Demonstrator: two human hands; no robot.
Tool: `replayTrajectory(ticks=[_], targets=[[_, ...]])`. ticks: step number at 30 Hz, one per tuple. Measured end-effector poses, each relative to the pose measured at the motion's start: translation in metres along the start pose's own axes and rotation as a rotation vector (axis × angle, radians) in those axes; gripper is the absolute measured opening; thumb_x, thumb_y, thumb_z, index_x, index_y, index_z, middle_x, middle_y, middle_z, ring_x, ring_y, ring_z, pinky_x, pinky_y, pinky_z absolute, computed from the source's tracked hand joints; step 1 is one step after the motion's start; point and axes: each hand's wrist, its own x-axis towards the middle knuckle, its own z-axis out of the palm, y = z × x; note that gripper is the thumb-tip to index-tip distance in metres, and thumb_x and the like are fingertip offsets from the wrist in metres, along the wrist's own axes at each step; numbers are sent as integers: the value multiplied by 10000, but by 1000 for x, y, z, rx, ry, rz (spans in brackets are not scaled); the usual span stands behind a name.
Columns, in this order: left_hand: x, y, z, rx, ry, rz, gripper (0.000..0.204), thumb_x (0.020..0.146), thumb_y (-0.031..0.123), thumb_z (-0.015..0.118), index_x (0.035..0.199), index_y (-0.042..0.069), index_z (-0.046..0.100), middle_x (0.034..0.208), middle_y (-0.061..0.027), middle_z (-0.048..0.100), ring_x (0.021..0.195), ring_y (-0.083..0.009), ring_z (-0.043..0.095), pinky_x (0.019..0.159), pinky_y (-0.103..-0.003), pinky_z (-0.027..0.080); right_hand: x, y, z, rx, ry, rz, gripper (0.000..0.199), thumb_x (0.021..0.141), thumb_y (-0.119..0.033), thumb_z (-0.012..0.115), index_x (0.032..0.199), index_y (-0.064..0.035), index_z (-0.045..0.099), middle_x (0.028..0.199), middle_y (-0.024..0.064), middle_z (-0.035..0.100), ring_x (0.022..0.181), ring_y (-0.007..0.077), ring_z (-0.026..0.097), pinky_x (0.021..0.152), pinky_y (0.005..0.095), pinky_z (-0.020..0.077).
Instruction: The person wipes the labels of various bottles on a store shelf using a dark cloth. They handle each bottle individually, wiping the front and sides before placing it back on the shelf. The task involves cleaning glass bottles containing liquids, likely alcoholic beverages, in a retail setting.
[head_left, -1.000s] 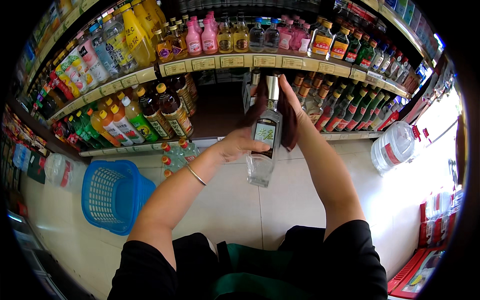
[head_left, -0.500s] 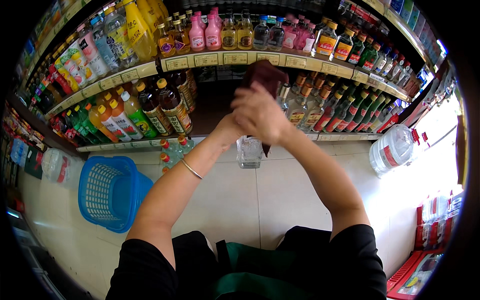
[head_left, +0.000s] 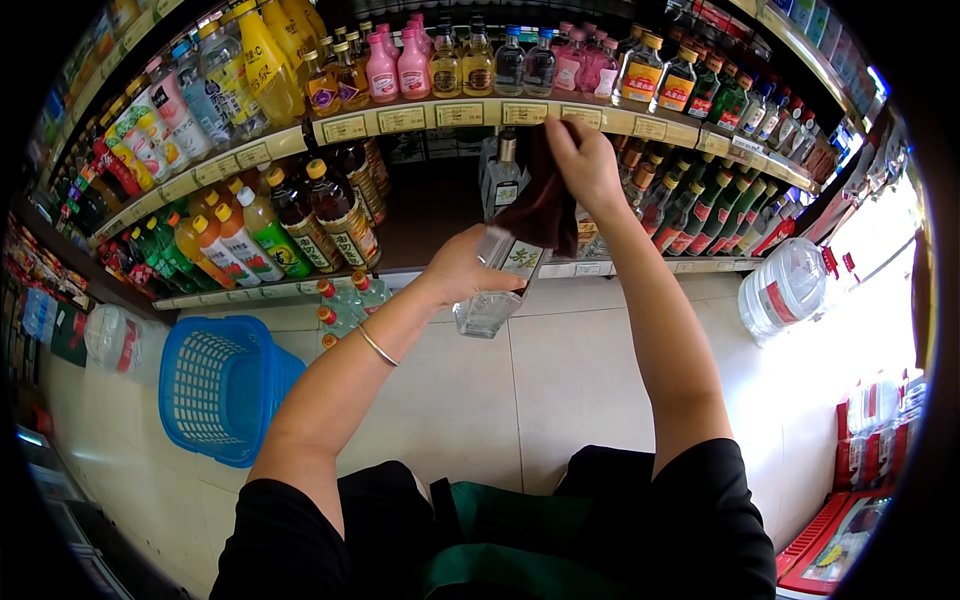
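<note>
My left hand (head_left: 465, 268) is wrapped round a clear square glass bottle (head_left: 487, 313), which I hold tilted in front of the lower shelf. From my right hand (head_left: 586, 165), raised near the edge of the upper shelf, hangs a dark maroon cloth (head_left: 545, 205), its top pinched in my fingers. The cloth drapes over the bottle's upper end and hides its neck. Just behind the cloth, another clear bottle (head_left: 504, 180) with a gold cap stands on the lower shelf.
A blue plastic basket (head_left: 215, 440) sits on the floor at left. Small clear bottles with orange caps (head_left: 345, 303) stand on the floor below the shelf. Dark tea bottles (head_left: 343, 215) line the lower shelf, green bottles (head_left: 690, 215) its right side. A large water jug (head_left: 785, 295) stands at right.
My hands have parted. The right one has moved right and up, drawing the cloth out; the left now grips the bottle lower down, and the bottle is tilted rather than upright.
</note>
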Motion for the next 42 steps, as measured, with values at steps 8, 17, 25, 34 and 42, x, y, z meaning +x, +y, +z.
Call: replayTrajectory(ticks=[8, 17, 25, 34, 42], targets=[[-7, 4, -5, -555, -37, 7, 627, 721, 74, 841, 1267, 52, 532, 1185, -53, 639, 1063, -151, 620, 924, -305, 507, -45, 6, 35, 1026, -271, 144, 509, 991, -114, 589, 1469, -74, 419, 1409, 77, 520, 1280, 176, 479, 1090, 296, 372], [-2, -17, -43, -632, 167, -2, 505, 776, 99, 815, 1197, 49, 541, 1118, -62, 650, 1020, -156, 637, 923, -316, 508, -125, 44, 70, 170, -331, -71, 514, 895, 35, 496, 1404, -16, 446, 1373, 196, 507, 1268, 378, 496, 1092, 384, 381], [7, -60, -43, -266, 93, 3, 704, 696, 22, 840, 1289, 57, 462, 1259, -41, 562, 1216, -145, 498, 1052, -331, 383, -37, 20, 62, -2, -530, -101, 610, 747, -420, 837, 1186, -48, 634, 1195, 141, 616, 1043, 259, 608, 909, 352, 482], [32, -99, -90, -3, 193, 39, 758, 647, 131, 873, 1267, 43, 446, 1173, -105, 597, 1109, -206, 577, 976, -349, 452, -23, 23, 129, -103, -363, -100, 538, 753, -478, 789, 1113, -91, 688, 1100, 126, 681, 976, 319, 650, 848, 390, 513], [59, -151, -112, -202, 296, -136, 838, 662, 33, 837, 1370, 11, 388, 1258, -141, 577, 1165, -238, 575, 992, -348, 456, 17, 52, 206, -168, -362, -9, 501, 761, -517, 750, 1070, -123, 723, 1050, 122, 702, 935, 305, 677, 788, 389, 536]])
